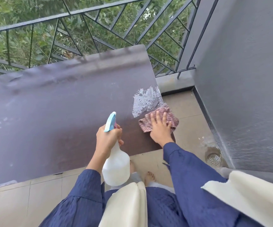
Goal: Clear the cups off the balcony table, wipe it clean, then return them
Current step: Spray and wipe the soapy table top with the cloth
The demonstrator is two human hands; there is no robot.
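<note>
The table [50, 112] stands against the railing [83, 11]; over its near edge the left hand [108, 138] grips the neck of a bottle [116, 167], fingers curled round it, nozzle pointing away; how full the bottle is cannot be told; at the table's right edge the right hand [161, 130] presses flat, fingers spread, on a cloth [171, 113]; a white smear [144, 100] lies just beyond it.

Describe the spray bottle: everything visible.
The spray bottle looks like translucent white plastic, with a rounded body, a light-blue spray head and a pink bit beneath it. The left hand grips its neck, fingers curled round. It is held in the air, tilted, nozzle pointing away over the table, body above the table's near edge.
</note>
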